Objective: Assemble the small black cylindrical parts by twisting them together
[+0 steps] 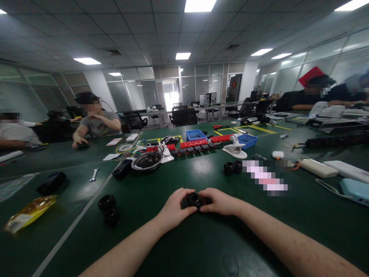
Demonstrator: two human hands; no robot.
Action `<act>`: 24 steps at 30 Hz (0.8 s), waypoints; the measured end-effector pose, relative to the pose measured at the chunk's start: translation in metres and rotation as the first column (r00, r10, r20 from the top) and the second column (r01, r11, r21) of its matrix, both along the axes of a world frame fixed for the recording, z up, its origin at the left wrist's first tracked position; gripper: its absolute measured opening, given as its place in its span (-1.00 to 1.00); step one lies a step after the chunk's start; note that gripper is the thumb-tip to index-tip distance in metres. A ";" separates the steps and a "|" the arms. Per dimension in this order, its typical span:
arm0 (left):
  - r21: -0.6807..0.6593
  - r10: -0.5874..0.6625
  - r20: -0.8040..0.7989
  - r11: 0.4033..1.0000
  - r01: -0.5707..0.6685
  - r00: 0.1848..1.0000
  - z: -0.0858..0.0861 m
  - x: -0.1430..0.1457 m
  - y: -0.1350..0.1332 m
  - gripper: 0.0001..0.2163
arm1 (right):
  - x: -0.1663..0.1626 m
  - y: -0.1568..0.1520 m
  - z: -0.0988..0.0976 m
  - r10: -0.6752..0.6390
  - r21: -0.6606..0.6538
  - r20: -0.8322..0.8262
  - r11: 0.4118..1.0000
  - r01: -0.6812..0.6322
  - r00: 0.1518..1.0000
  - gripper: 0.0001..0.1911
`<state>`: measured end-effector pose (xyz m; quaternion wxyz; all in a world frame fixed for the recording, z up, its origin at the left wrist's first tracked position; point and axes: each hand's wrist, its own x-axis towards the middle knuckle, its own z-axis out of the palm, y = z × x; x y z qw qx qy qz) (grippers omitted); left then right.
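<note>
Between both hands, low over the green table, is a small black part with a round opening on top (194,198); its exact kind does not show. My left hand (176,206) closes on its left side, the thumb along the front and fingers behind. From the right, my right hand (216,201) grips it with thumb and fingertips, its palm side hidden. Two similar black round pieces (107,202) lie close together to the left. Another pair of black round pieces (229,168) sits beyond my right hand, by a pixelated pink item (265,176).
Farther back are red power strips (193,143), a blue bin (196,135), a white clamp stand (235,147) and a round black-rimmed disc (146,161). A wrench (94,175) and yellow packet (31,213) lie left. Pale cases (317,168) stand right. Other people sit around the table.
</note>
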<state>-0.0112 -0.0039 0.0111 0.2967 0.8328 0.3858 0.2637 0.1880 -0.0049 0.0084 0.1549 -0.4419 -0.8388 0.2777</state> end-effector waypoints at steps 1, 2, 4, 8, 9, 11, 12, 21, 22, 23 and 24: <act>-0.002 0.006 0.004 1.000 -0.006 1.000 0.000 0.000 0.000 -0.63 | 0.000 0.001 -0.001 -0.011 -0.006 0.000 1.000 0.011 1.000 -0.82; 0.002 0.016 0.012 1.000 -0.016 1.000 -0.001 0.001 -0.001 -0.64 | 0.000 0.002 -0.003 -0.032 -0.004 0.000 0.999 0.032 0.999 -0.81; 0.016 0.045 0.025 0.999 -0.045 0.999 -0.004 0.003 -0.002 -0.66 | -0.003 0.003 -0.006 -0.078 0.018 0.008 0.997 0.078 0.997 -0.75; 0.039 0.147 0.049 0.988 -0.149 0.988 -0.012 0.007 -0.003 -0.68 | -0.016 -0.001 -0.012 -0.219 0.154 0.115 0.968 0.200 0.969 -0.61; 0.042 0.167 0.056 0.985 -0.170 0.984 -0.013 0.008 -0.003 -0.68 | -0.020 -0.003 -0.013 -0.263 0.210 0.150 0.950 0.230 0.953 -0.59; 0.042 0.183 0.061 0.982 -0.186 0.981 -0.014 0.008 -0.002 -0.69 | -0.025 -0.007 -0.012 -0.329 0.292 0.201 0.919 0.264 0.923 -0.55; 0.039 0.177 0.057 0.983 -0.180 0.983 -0.013 0.007 -0.001 -0.69 | -0.027 -0.009 -0.011 -0.338 0.305 0.213 0.914 0.266 0.917 -0.53; -0.025 -0.006 -0.002 1.000 0.006 1.000 0.002 0.002 -0.002 -0.63 | -0.002 -0.001 0.000 -0.019 0.028 0.050 0.999 0.018 0.999 -0.75; -0.030 -0.007 0.000 1.000 0.007 1.000 0.001 0.002 -0.002 -0.63 | -0.001 0.000 -0.001 -0.034 0.008 0.047 0.999 0.034 0.998 -0.74; -0.032 -0.003 0.007 0.999 0.004 1.000 0.000 0.002 -0.002 -0.63 | -0.003 0.000 -0.002 -0.063 0.001 0.052 0.998 0.063 0.997 -0.70; -0.028 0.008 0.018 1.000 -0.008 1.000 -0.002 0.003 -0.003 -0.63 | -0.005 0.000 -0.003 -0.105 0.008 0.068 0.994 0.105 0.992 -0.65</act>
